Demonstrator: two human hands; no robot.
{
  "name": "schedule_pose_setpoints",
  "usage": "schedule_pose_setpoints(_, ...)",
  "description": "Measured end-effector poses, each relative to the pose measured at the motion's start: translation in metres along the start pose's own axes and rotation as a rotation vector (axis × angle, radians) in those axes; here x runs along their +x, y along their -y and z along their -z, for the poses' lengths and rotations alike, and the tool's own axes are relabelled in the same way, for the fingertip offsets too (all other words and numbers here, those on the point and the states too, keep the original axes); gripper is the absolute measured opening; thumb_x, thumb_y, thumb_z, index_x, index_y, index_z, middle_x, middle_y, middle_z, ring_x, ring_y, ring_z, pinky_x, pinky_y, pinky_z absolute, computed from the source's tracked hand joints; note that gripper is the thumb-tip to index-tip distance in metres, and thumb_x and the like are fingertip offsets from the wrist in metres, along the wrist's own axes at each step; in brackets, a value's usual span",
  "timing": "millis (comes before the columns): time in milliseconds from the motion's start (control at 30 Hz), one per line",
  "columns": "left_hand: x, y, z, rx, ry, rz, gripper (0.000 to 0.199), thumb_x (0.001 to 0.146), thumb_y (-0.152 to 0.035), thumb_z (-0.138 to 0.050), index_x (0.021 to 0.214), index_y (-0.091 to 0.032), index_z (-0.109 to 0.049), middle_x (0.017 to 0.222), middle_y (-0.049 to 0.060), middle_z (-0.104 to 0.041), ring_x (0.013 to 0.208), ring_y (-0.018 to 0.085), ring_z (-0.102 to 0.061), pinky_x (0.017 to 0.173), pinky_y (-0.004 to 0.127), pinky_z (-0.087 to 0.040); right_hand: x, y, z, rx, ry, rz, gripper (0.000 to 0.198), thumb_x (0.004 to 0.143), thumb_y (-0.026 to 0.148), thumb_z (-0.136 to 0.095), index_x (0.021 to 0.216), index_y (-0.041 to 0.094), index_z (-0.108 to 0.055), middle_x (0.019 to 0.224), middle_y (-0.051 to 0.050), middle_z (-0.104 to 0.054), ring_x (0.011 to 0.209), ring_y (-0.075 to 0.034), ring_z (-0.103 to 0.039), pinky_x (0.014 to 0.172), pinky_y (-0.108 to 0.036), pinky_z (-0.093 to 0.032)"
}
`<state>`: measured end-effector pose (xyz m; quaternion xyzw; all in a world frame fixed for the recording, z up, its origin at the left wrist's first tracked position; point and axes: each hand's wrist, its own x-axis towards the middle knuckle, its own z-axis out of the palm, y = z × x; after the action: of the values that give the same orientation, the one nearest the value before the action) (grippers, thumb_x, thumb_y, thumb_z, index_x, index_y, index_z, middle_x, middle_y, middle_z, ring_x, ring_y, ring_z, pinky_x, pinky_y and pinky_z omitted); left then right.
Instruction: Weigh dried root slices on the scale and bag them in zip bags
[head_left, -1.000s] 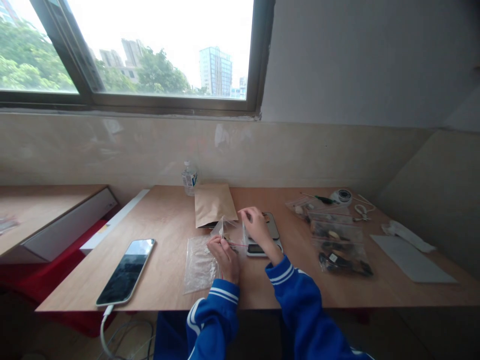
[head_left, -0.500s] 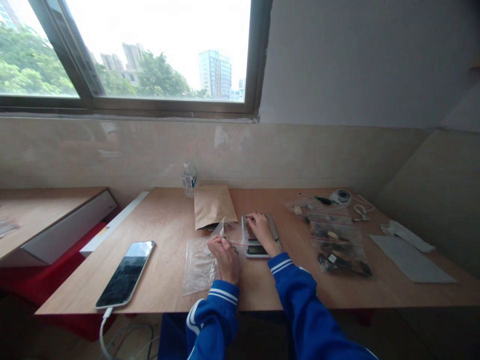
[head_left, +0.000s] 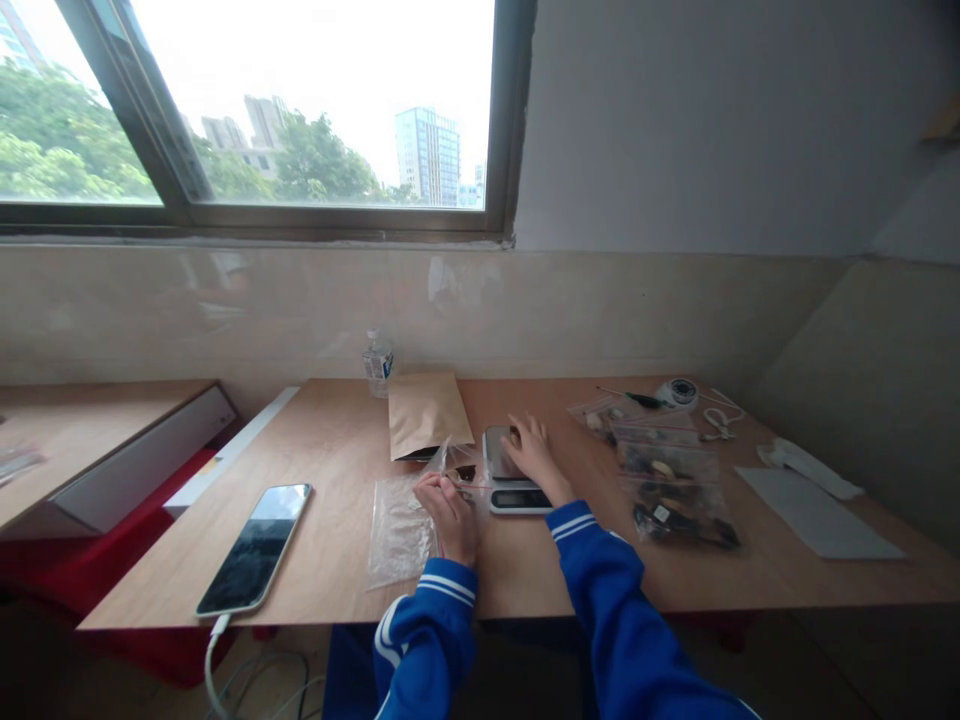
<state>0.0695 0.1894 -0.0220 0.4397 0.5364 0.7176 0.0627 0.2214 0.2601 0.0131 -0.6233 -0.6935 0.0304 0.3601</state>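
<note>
My left hand (head_left: 450,512) pinches the edge of a clear zip bag (head_left: 454,460) with a red seal line, which holds small dark brown pieces (head_left: 465,472). Another clear plastic bag (head_left: 396,535) lies flat under and left of that hand. Over the plate of a small digital scale (head_left: 499,462), my right hand (head_left: 534,452) has its fingers curled. A small dark thing (head_left: 514,436) shows at its fingertips, too small to name. The scale's display (head_left: 520,498) looks dark.
Behind the bags lie a brown paper pouch (head_left: 429,415) and a plastic bottle (head_left: 378,362). At left is a phone (head_left: 255,548) on a cable. To the right are filled zip bags (head_left: 675,490), a screwdriver (head_left: 643,400), a white camera (head_left: 677,393) and white paper (head_left: 817,512).
My right hand has shifted right across the scale, its fingers more curled, uncovering more of the plate and display. My left hand stays with the bag, where dark pieces now show more.
</note>
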Motion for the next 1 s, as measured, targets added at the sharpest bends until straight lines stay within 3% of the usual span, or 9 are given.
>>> schedule_pose_setpoints(133,0.000,-0.002,-0.001,-0.068,0.008,0.025,0.023,0.093,-0.038,-0.034,0.081,-0.020,-0.041,0.090,0.009,-0.043,0.096,0.027,-0.048,0.085,0.057,-0.038,-0.003,-0.034,-0.008,-0.094,0.112,-0.007,0.033,0.085,0.031,-0.054,0.116,0.024,-0.062,0.114,-0.012,-0.058,0.106,-0.029,-0.050,0.090,-0.045,-0.039)
schedule_pose_setpoints(300,0.000,-0.001,-0.001,-0.091,0.011,0.055,0.027,0.093,-0.042,-0.035,0.080,-0.020,-0.042,0.090,0.009,-0.043,0.097,0.028,-0.048,0.087,0.058,-0.037,-0.001,-0.042,-0.003,0.078,0.024,-0.034,0.026,0.084,0.021,-0.049,0.103,0.021,-0.067,0.099,-0.009,-0.058,0.088,-0.021,-0.057,0.082,-0.034,-0.044)
schedule_pose_setpoints(467,0.001,-0.003,-0.001,-0.105,-0.002,0.074,0.027,0.092,-0.043,-0.035,0.080,-0.020,-0.042,0.090,0.008,-0.042,0.096,0.026,-0.048,0.088,0.053,-0.037,0.003,-0.037,0.005,0.178,-0.046,-0.091,0.025,0.082,0.016,-0.046,0.096,0.015,-0.066,0.094,-0.012,-0.063,0.088,-0.023,-0.061,0.083,-0.037,-0.046)
schedule_pose_setpoints(633,0.001,-0.003,0.000,-0.068,0.002,0.078,0.023,0.093,-0.040,-0.033,0.082,-0.021,-0.040,0.091,0.008,-0.042,0.094,0.024,-0.047,0.087,0.051,-0.038,0.004,0.011,0.019,0.367,-0.036,-0.069,0.026,0.084,0.028,-0.050,0.102,0.016,-0.064,0.099,-0.009,-0.068,0.088,-0.019,-0.064,0.078,-0.031,-0.050)
schedule_pose_setpoints(800,0.000,0.000,-0.001,-0.045,-0.025,0.084,0.021,0.094,-0.036,-0.033,0.082,-0.021,-0.041,0.093,0.007,-0.043,0.094,0.022,-0.046,0.089,0.050,-0.039,-0.001,0.076,0.029,0.646,0.274,0.072,0.023,0.077,0.023,-0.059,0.098,0.018,-0.067,0.085,-0.003,-0.069,0.076,-0.016,-0.064,0.070,-0.027,-0.050)
schedule_pose_setpoints(900,0.000,0.001,-0.002,-0.047,-0.037,0.093,0.021,0.093,-0.036,-0.034,0.082,-0.020,-0.042,0.093,0.007,-0.044,0.094,0.022,-0.047,0.089,0.050,-0.039,-0.004,0.090,0.025,0.635,0.291,0.080,0.020,0.075,0.020,-0.060,0.094,0.019,-0.067,0.081,-0.003,-0.068,0.073,-0.015,-0.063,0.069,-0.027,-0.050)
schedule_pose_setpoints(1000,0.000,0.002,-0.002,-0.057,-0.043,0.097,0.023,0.093,-0.038,-0.034,0.082,-0.020,-0.042,0.093,0.007,-0.044,0.093,0.022,-0.047,0.089,0.050,-0.039,-0.008,0.089,0.018,0.674,0.277,0.062,0.021,0.075,0.020,-0.060,0.096,0.019,-0.066,0.091,-0.004,-0.068,0.078,-0.016,-0.064,0.073,-0.028,-0.051)
